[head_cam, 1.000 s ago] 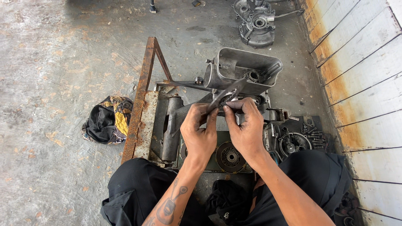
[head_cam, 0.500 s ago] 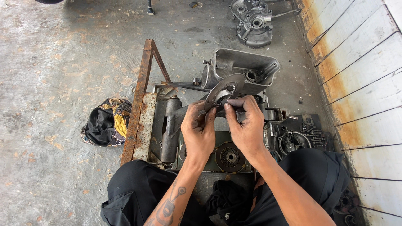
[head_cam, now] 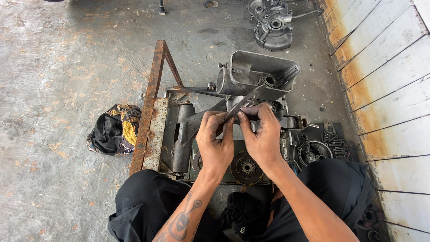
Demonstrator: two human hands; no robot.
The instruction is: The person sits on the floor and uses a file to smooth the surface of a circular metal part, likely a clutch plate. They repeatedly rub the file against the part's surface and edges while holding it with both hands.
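metal strip (head_cam: pixel 245 102), thin and flat, was pinched at its lower end by the fingertips of both the left hand (head_cam: pixel 216 144) and the right hand (head_cam: pixel 263 136), just in front of a grey engine casing (head_cam: pixel 260 74). left of the casing stood a rusty frame (head_cam: pixel 150 101), with a crumpled cloth (head_cam: pixel 113 130) further left.

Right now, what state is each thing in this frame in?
Left hand: pinching the flat metal piece.
Right hand: gripping the same piece.
Flat metal piece: held up, tilted.
Grey engine casing: lying open.
Second casing: on the floor, apart.
Rusty frame: lying flat.
Cloth bundle: crumpled on the floor.
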